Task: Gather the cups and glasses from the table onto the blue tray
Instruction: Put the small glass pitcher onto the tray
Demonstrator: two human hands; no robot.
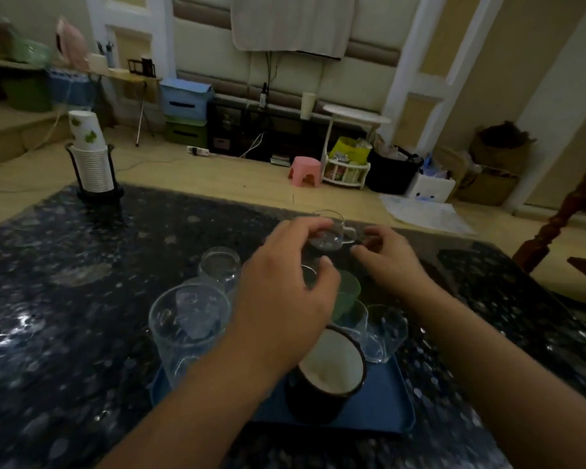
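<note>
Clear glass cup (329, 231) with a handle stands on the dark tabletop (65, 265), beyond the blue tray (383, 401). Left hand (285, 292) curls loosely at the cup's left side; contact unclear through blur. Right hand (389, 262), fingers curled, sits just beside the handle, holding nothing visible. Tray holds glasses, a green cup (347, 292) and a dark mug (325, 377).

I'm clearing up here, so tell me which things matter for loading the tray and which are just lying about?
Job: blue tray, small glass cup, tall glass, dark mug, green cup, left hand, right hand.
Lying about: paper cup stack, pink stool.
</note>
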